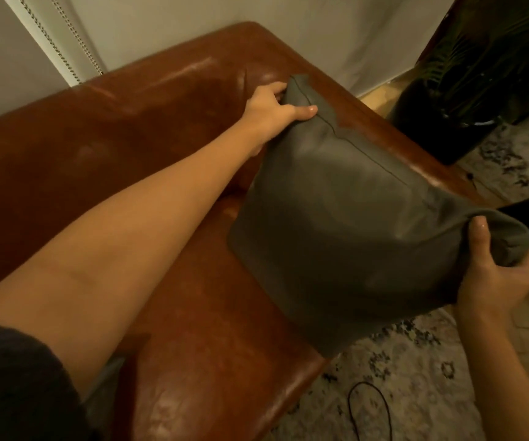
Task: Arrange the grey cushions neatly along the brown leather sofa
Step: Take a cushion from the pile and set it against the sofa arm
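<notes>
The grey cushion (346,224) hangs stretched between two grips, its long axis running from the far corner, pinched by the left hand (271,106), down to the near corner, bunched in the right hand (498,268). From the left grip the cushion falls toward the person and to the right; from the right grip it spreads away and to the left, its lower corner overhanging the seat edge of the brown leather sofa (129,128). The left thumb lies on the front face with the fingers curled behind the seam; the right fingers are clenched round a twist of fabric. The left hand is nearer the sofa's backrest and armrest, so I judge it will steer the corner into place while the right hand follows.

The cushion is matte dark grey, softly filled, slightly sagging, with a stitched seam along its upper edge. Beyond it lie a patterned rug (416,377) with a thin black cable (368,405), and a dark object (466,90) beside the armrest.
</notes>
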The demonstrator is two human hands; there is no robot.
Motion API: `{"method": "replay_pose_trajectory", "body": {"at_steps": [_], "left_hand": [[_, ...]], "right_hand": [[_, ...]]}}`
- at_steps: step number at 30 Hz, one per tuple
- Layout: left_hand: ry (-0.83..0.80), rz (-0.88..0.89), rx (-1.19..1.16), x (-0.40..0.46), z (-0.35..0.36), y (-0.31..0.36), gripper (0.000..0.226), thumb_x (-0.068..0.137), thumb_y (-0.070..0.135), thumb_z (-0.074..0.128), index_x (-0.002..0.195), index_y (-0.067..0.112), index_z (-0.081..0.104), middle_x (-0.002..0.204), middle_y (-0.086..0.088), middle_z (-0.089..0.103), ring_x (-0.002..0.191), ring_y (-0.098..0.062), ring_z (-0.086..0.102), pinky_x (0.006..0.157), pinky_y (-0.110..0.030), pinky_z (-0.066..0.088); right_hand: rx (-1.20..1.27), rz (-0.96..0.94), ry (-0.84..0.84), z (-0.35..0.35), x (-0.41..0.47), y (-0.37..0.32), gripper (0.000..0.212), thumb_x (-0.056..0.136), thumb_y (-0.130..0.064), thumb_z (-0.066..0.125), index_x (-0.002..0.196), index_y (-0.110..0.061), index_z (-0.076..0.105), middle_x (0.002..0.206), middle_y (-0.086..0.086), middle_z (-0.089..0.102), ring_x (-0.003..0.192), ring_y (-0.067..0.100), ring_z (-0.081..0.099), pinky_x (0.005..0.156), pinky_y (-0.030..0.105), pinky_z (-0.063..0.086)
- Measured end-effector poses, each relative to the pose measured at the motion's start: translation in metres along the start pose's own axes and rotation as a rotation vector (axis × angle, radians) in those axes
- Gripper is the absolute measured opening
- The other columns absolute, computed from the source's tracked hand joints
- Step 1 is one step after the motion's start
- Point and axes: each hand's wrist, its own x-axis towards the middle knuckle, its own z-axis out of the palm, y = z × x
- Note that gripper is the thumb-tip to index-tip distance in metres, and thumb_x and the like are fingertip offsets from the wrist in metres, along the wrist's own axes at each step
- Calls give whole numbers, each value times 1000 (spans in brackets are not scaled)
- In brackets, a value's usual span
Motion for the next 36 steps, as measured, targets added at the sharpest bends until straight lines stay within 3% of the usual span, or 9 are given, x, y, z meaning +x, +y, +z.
{"method": "replay_pose_trajectory", "body": {"at_steps": [5, 9, 13, 17, 20, 22, 28, 32, 36], "left_hand": [[-31, 49, 124, -14, 15, 1, 89, 67, 47, 85, 141, 15, 47, 139, 0, 54, 127, -18, 50, 108, -35, 42], [-104, 1, 197, -26, 24, -17, 98, 76, 54, 76, 150, 10, 31, 151, -4, 41, 137, -23, 41, 111, -33, 36], [-115, -67, 94, -35, 35, -27, 91, 78, 60, 71, 148, 15, 36, 142, -3, 51, 127, -23, 51, 107, -38, 44], [-95, -92, 27, -43, 42, -27, 93, 79, 63, 66, 152, 22, 26, 145, -4, 43, 127, -24, 49, 108, -43, 42], [-99, -102, 35, -50, 40, -28, 98, 77, 66, 65, 154, 25, 20, 149, -3, 39, 131, -25, 45, 110, -45, 39], [-103, -109, 69, -52, 38, -27, 98, 77, 66, 65, 154, 24, 21, 151, -4, 36, 132, -26, 44, 110, -45, 39], [-32, -78, 191, -62, 29, -20, 76, 90, 53, 60, 151, 19, 28, 153, -7, 28, 137, -27, 36, 103, -33, 35], [-22, -55, 237, -77, 9, -19, 63, 92, 48, 60, 144, 20, 39, 149, -6, 36, 135, -26, 38, 100, -33, 35], [27, 14, 262, -110, -25, -23, 44, 95, 38, 59, 133, 18, 50, 126, 1, 51, 120, -19, 49, 90, -26, 38]], "right_hand": [[-18, 11, 67, -24, 0, 22, 22, 88, -49, 68, 101, -38, 55, 101, -20, 60, 98, -2, 61, 90, 23, 51], [-7, 111, 39, -31, -14, 38, 21, 89, -49, 65, 101, -41, 50, 104, -20, 57, 97, -7, 58, 90, 18, 47], [22, 150, 2, -34, -16, 37, 27, 90, -48, 63, 108, -38, 46, 108, -20, 55, 98, -11, 57, 88, 12, 45], [14, 86, 26, -41, -18, 35, 51, 87, -50, 67, 120, -23, 39, 118, 0, 50, 100, -7, 54, 86, 14, 46], [-15, 81, 24, -44, -20, 32, 45, 92, -37, 66, 122, -19, 39, 112, -9, 46, 93, -18, 52, 83, 9, 43], [-18, 81, 26, -44, -21, 29, 48, 91, -39, 66, 125, -16, 42, 112, -11, 46, 94, -19, 51, 85, 9, 43], [-73, 34, 32, -46, -25, 18, 56, 93, -40, 63, 133, -7, 44, 120, -6, 48, 100, -21, 47, 92, 8, 39], [-160, -48, 50, -41, -26, -1, 51, 93, -45, 61, 130, -11, 49, 127, -3, 49, 116, -7, 46, 104, 18, 37], [-200, -158, -17, -19, -41, -26, 43, 96, -44, 57, 127, -15, 52, 130, -6, 50, 131, -4, 38, 118, 28, 22]]}}
